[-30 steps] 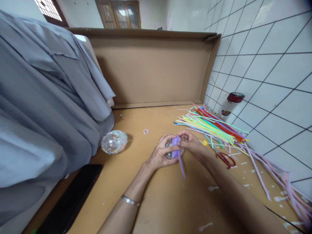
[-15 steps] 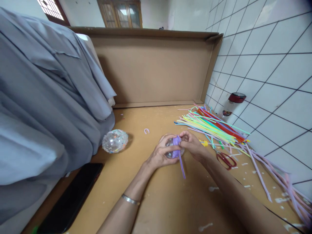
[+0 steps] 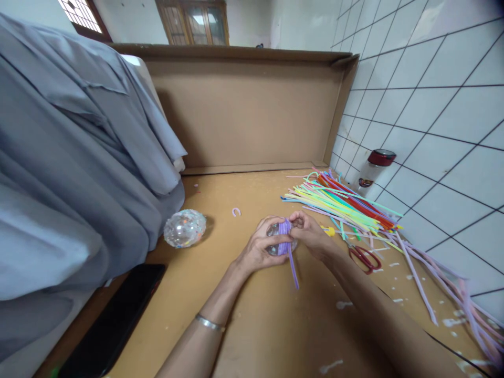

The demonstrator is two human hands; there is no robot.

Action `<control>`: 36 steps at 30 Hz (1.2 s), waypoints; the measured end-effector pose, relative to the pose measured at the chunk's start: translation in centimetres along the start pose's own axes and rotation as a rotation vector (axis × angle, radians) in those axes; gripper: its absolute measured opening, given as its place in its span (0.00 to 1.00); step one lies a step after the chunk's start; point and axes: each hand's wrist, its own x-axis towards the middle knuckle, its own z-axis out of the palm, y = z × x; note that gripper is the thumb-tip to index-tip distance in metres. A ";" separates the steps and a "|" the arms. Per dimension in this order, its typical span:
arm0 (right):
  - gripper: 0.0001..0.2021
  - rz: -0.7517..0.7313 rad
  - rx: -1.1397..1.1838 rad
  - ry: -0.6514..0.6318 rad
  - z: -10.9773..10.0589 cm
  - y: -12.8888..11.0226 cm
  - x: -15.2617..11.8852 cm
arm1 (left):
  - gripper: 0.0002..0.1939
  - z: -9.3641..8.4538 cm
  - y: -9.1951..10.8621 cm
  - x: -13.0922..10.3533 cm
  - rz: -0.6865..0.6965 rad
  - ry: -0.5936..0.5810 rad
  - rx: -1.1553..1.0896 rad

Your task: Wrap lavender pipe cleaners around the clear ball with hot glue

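My left hand (image 3: 258, 244) is wrapped round a clear, rounded plastic object (image 3: 272, 247), perhaps a ball or small container. Purple pipe cleaner (image 3: 284, 237) is wound in several turns about its middle, and one loose end hangs down toward me. At the right side of the windings, my right hand (image 3: 309, 231) pinches the purple pipe cleaner between thumb and forefinger. My fingers hide part of the clear object. To the left rests a clear ball (image 3: 185, 229) with coloured specks. A short pink curved piece (image 3: 236, 212) lies beyond my left hand.
A heap of coloured pipe cleaners (image 3: 346, 202) lies at the right by the tiled wall, near red-handled scissors (image 3: 365, 259) and a red-lidded jar (image 3: 372, 170). A black phone-like slab (image 3: 116, 320) and grey cloth (image 3: 79, 157) are at left. Cardboard (image 3: 244, 110) stands behind.
Both hands keep the same hold on the wound object. The whole view has shifted very slightly; nothing else visibly moves.
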 end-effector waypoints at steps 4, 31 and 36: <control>0.16 -0.006 0.008 0.017 0.0 0.1 0.0 | 0.16 -0.1 0.0 0.0 -0.011 -0.012 -0.010; 0.15 0.074 0.063 0.078 0.4 -0.9 -0.2 | 0.18 0.1 -0.4 -0.3 -0.073 0.028 -0.059; 0.15 0.077 0.058 0.084 0.5 -1.0 -0.3 | 0.17 0.0 -0.2 0.1 -0.032 0.027 -0.043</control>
